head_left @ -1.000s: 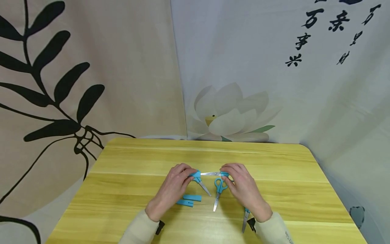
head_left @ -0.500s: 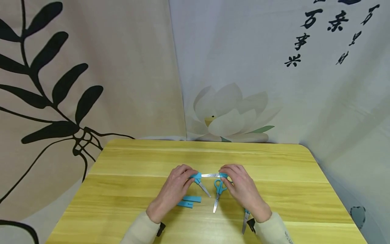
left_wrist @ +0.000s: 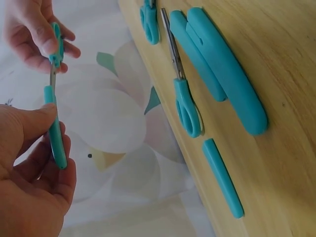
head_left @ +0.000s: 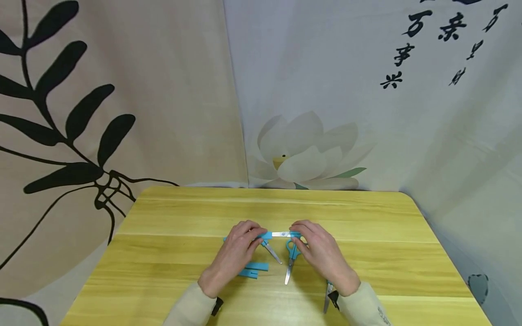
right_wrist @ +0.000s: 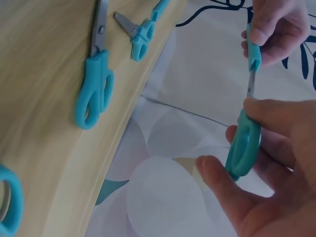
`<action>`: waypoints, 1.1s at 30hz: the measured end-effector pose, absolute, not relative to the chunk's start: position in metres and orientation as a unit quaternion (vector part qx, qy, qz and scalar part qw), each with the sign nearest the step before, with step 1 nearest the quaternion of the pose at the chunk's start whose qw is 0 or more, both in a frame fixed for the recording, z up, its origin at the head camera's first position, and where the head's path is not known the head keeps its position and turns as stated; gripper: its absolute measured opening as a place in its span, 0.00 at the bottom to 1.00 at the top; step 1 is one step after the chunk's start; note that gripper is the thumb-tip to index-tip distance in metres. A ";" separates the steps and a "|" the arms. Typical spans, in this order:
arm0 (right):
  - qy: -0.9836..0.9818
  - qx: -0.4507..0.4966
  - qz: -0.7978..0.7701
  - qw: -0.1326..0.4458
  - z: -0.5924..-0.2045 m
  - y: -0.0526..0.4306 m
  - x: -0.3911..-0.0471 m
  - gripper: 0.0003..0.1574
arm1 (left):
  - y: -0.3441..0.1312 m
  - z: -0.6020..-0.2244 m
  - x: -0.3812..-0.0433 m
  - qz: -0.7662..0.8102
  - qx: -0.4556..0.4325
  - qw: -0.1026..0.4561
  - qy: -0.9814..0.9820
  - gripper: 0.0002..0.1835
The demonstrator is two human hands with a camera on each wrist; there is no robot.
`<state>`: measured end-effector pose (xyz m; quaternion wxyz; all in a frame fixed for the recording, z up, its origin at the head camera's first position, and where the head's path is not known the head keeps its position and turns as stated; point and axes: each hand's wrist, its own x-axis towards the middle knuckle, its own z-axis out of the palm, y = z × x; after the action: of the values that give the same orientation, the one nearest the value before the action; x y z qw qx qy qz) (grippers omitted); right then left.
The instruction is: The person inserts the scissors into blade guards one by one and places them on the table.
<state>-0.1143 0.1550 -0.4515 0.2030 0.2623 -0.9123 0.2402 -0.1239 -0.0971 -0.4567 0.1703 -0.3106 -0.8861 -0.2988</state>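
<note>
My left hand (head_left: pixel 234 249) pinches a blue blade cover (left_wrist: pixel 56 138) between thumb and fingers, above the table. Facing it, my right hand (head_left: pixel 326 253) holds a pair of scissors (right_wrist: pixel 244 145) by its blue handles. Its blades point left, and the tip end is inside the cover; a short length of metal shows between the hands. Below lie two more pairs: one with its blades splayed toward the front right (head_left: pixel 271 251), another beneath my right hand (head_left: pixel 291 256). A further pair (head_left: pixel 328 299) is partly hidden by my right wrist.
Two blue covers (left_wrist: pixel 232 74) (left_wrist: pixel 197 57) lie side by side on the wooden table (head_left: pixel 183 213) near my left wrist. A third cover (left_wrist: pixel 223 177) lies farther back, mostly behind my left hand in the head view. Printed cloth (head_left: pixel 183 90) hangs behind the table.
My hands have come slightly closer together. Less bare blade shows between the cover and the scissors' handles. The scissors and covers on the table stay put.
</note>
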 end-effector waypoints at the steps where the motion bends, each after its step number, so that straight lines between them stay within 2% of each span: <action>1: -0.912 0.263 0.240 0.203 -0.451 0.154 -0.114 0.18 | -0.097 -0.457 -0.124 -0.299 -0.311 0.171 -0.886 0.11; 10: -0.919 0.268 0.213 0.198 -0.448 0.152 -0.113 0.17 | -0.095 -0.460 -0.127 -0.296 -0.311 0.178 -0.885 0.11; 20: -0.916 0.279 0.203 0.206 -0.447 0.150 -0.115 0.22 | -0.093 -0.460 -0.128 -0.296 -0.323 0.197 -0.877 0.12; 33: -0.911 0.283 0.223 0.203 -0.450 0.148 -0.114 0.15 | -0.093 -0.462 -0.126 -0.303 -0.323 0.189 -0.876 0.12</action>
<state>-0.1136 0.1476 -0.4496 0.2030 0.2829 -0.9106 0.2227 -0.1264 -0.0928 -0.4616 0.1894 -0.3230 -0.8763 -0.3031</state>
